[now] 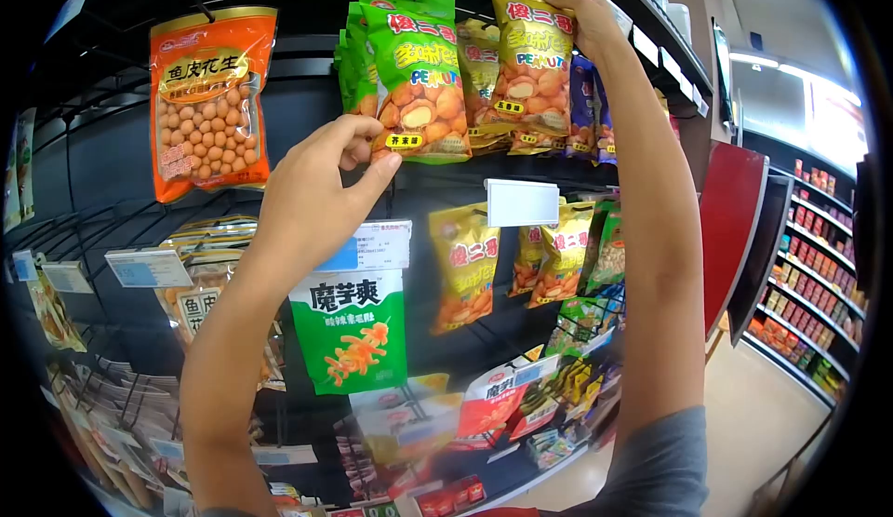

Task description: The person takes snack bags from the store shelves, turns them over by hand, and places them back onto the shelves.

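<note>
My left hand (326, 182) pinches the lower left corner of a green peanut bag (423, 80), which hangs from a hook in the upper row. To its right, my right hand (581, 16) grips the top right corner of a yellow peanut bag (532, 61), fingertips at its upper edge. More yellow and purple bags hang behind that one, partly hidden. Other green bags (355, 70) hang behind the front green one.
An orange bag of peanuts (212, 107) hangs at the upper left. Below are a blank price tag (523, 203), yellow bags (465, 266) and a green snack pouch (352, 331). A red panel (735, 228) and stocked shelves (819, 266) stand at the right.
</note>
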Demonstrator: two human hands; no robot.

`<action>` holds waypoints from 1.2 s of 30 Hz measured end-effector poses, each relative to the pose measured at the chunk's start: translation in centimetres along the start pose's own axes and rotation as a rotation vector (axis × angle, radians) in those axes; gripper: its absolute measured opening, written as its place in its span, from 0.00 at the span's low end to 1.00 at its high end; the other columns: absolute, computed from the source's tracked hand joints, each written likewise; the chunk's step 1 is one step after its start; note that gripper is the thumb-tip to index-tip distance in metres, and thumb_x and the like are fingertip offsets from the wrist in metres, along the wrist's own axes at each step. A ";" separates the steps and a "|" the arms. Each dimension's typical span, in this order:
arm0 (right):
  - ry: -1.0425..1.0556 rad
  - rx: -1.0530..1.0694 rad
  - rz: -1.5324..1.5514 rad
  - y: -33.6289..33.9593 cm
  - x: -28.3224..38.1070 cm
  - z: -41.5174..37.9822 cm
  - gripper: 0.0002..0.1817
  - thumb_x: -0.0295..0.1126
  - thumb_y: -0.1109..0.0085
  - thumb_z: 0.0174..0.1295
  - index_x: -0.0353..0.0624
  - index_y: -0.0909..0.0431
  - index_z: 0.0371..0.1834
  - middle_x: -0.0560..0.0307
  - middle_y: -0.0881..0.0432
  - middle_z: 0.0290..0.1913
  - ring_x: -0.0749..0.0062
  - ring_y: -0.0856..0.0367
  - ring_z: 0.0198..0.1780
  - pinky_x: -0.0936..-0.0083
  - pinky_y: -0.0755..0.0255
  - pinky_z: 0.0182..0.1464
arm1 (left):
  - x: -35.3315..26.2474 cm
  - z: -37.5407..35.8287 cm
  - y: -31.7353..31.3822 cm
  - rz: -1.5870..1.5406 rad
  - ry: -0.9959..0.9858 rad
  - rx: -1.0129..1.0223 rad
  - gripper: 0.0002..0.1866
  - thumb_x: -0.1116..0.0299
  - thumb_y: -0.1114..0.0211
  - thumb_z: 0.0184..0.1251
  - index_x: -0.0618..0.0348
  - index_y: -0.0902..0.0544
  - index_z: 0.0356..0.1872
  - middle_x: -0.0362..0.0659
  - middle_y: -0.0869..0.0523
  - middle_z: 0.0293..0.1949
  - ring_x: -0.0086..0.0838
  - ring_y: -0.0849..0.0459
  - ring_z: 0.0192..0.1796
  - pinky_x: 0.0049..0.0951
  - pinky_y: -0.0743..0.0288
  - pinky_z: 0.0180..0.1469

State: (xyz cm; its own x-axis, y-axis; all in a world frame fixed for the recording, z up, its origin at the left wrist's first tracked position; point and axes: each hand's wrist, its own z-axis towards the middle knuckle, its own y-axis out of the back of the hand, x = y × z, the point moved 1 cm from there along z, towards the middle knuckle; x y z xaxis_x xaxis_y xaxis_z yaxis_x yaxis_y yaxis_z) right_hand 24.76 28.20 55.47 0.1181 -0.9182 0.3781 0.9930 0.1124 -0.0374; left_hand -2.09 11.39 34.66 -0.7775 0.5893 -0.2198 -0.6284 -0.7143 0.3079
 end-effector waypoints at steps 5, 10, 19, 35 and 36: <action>-0.077 0.040 0.098 -0.2 -0.7 1.5 0.25 0.20 0.35 0.47 0.31 0.31 0.50 0.47 0.23 0.40 0.63 0.19 0.38 0.68 0.21 0.39 | 0.1 -0.1 -0.2 0.018 -0.039 -0.010 0.15 0.67 0.36 0.59 0.63 0.23 0.45 0.40 0.20 0.31 0.25 0.23 0.36 0.25 0.30 0.45; -0.197 0.145 0.188 -1.0 -0.6 0.9 0.19 0.24 0.40 0.55 0.33 0.29 0.51 0.47 0.22 0.44 0.63 0.21 0.43 0.68 0.25 0.48 | 0.5 -0.3 -0.1 0.000 -0.034 -0.011 0.15 0.68 0.36 0.59 0.64 0.23 0.44 0.40 0.20 0.30 0.25 0.23 0.36 0.25 0.29 0.44; -0.025 -0.005 0.124 -1.0 -1.2 0.8 0.14 0.27 0.45 0.59 0.33 0.24 0.47 0.47 0.20 0.45 0.65 0.20 0.43 0.72 0.24 0.48 | 0.4 -0.4 0.0 0.033 -0.040 0.002 0.15 0.67 0.35 0.58 0.64 0.23 0.44 0.41 0.21 0.30 0.26 0.23 0.35 0.25 0.29 0.43; -0.123 -0.144 -0.306 -1.4 -1.9 2.3 0.08 0.27 0.37 0.47 0.36 0.19 0.30 0.53 0.19 0.29 0.71 0.22 0.25 0.74 0.25 0.29 | 0.3 -0.6 0.1 0.059 -0.079 -0.015 0.16 0.66 0.34 0.57 0.62 0.23 0.44 0.42 0.20 0.30 0.28 0.21 0.35 0.26 0.28 0.42; -0.122 -0.130 -0.294 -1.9 -2.5 2.1 0.07 0.27 0.37 0.47 0.37 0.19 0.30 0.54 0.19 0.28 0.73 0.22 0.24 0.74 0.26 0.28 | 0.4 -0.6 0.2 0.058 -0.078 -0.018 0.16 0.66 0.34 0.57 0.62 0.23 0.44 0.42 0.20 0.30 0.28 0.21 0.35 0.26 0.28 0.42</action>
State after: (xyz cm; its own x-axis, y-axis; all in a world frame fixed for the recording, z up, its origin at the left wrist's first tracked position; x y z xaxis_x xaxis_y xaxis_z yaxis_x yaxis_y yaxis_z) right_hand 22.54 31.10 56.52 -0.1671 -0.8509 0.4980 0.9781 -0.2067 -0.0251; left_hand -2.49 11.24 34.03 -0.8086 0.5741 -0.1289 -0.5835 -0.7542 0.3011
